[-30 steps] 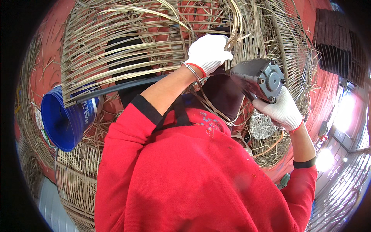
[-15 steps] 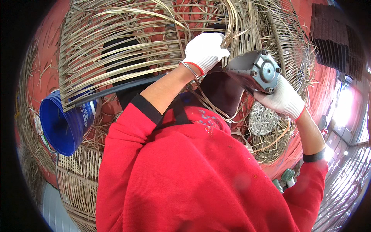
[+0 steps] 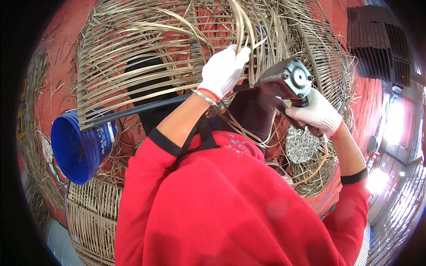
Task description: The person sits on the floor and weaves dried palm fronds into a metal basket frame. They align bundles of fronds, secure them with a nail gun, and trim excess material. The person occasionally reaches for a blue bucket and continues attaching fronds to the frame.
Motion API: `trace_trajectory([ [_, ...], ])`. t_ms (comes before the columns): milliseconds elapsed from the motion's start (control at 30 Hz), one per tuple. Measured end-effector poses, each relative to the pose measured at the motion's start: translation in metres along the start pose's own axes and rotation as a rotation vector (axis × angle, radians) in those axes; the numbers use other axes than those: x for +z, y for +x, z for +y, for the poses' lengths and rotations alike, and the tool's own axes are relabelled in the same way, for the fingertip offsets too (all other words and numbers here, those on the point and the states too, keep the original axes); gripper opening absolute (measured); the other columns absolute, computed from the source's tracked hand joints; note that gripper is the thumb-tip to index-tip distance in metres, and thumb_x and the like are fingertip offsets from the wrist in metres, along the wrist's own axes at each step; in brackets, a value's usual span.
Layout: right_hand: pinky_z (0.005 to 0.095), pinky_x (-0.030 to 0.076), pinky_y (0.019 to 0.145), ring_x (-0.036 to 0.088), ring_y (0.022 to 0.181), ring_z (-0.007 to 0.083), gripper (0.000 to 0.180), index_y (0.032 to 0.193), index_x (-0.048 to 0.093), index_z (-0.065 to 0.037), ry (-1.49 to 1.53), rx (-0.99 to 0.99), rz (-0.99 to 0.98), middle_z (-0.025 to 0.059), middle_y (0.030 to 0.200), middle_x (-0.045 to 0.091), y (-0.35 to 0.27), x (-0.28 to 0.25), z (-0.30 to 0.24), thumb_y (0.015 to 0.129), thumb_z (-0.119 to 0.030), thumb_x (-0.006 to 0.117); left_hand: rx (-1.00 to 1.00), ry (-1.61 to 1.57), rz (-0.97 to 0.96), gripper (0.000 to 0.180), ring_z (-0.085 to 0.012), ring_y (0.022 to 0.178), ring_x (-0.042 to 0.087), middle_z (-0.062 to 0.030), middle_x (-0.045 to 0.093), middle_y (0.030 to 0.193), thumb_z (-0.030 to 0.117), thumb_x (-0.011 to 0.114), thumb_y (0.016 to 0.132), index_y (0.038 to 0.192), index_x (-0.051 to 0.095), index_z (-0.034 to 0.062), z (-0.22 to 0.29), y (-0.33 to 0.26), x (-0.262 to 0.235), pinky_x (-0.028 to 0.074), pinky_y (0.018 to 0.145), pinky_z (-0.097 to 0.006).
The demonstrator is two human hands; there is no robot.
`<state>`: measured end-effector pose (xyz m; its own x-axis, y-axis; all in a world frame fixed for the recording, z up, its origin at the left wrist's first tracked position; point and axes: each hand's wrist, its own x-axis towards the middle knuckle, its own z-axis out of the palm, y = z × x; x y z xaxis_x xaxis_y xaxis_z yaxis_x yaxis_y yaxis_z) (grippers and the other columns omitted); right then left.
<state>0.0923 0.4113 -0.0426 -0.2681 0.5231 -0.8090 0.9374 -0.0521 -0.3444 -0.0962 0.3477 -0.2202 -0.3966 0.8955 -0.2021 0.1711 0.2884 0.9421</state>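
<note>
My left hand (image 3: 224, 68), in a white knit glove, is closed on a bundle of pale wicker strips (image 3: 241, 26) that rise from its fingers. In my right hand (image 3: 319, 113), also gloved, is the handle of a pneumatic staple gun (image 3: 295, 80) with a grey metal head and an orange hose (image 3: 320, 164). The gun's nose points toward the frame edge of a large woven panel (image 3: 128, 73), right of my left hand; whether it touches is hidden. A dark bar (image 3: 146, 106) runs along the panel's near edge, across my lap.
A blue bucket (image 3: 73, 146) lies tipped on the left. Below it stands a slatted wicker piece (image 3: 95, 213). Loose strips litter the red floor (image 3: 57, 84). A pale silvery clump (image 3: 303, 144) sits under my right hand. Dark corrugated sheets (image 3: 375, 42) are at the far right.
My left hand has shifted left and slightly nearer, with strips now standing up from its grip. The staple gun has moved a little left and tilted, its hose now showing more.
</note>
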Motion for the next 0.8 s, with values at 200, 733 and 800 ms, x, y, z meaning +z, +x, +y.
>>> trace_trajectory([
  [200,0.0249,0.04,0.047,0.05,0.054,0.0064,0.036,0.106,0.059,-0.001,0.139,-0.084,0.024,-0.001,0.068,0.055,-0.01,-0.005,0.008,0.078,-0.019,0.072,-0.025,-0.225,-0.419,0.026,-0.0073,0.059,0.051,0.0027,0.058,0.067,0.028,0.062,0.095,0.085,0.07,0.0057,0.002,-0.006,-0.023,0.037,0.052,-0.023],
  [733,0.0245,0.046,0.057,0.052,0.064,0.0054,0.036,0.108,0.062,-0.001,0.142,-0.089,-0.042,-0.0001,0.08,0.061,0.001,0.001,0.02,0.078,-0.018,0.072,0.091,0.151,-0.295,0.034,-0.0199,0.059,0.056,-0.0074,0.059,0.063,0.037,0.068,0.08,0.075,0.063,0.004,-0.023,0.015,-0.001,0.045,0.057,-0.033],
  [800,0.0254,0.047,0.06,0.053,0.067,0.0058,0.036,0.109,0.062,-0.001,0.117,-0.149,-0.025,0.0,0.081,0.061,0.004,0.004,0.021,0.078,-0.017,0.071,0.176,0.17,-0.296,0.029,-0.0123,0.052,0.051,-0.0022,0.056,0.058,0.032,0.069,0.081,0.074,0.061,0.0046,-0.025,0.015,0.0,0.042,0.052,-0.029],
])
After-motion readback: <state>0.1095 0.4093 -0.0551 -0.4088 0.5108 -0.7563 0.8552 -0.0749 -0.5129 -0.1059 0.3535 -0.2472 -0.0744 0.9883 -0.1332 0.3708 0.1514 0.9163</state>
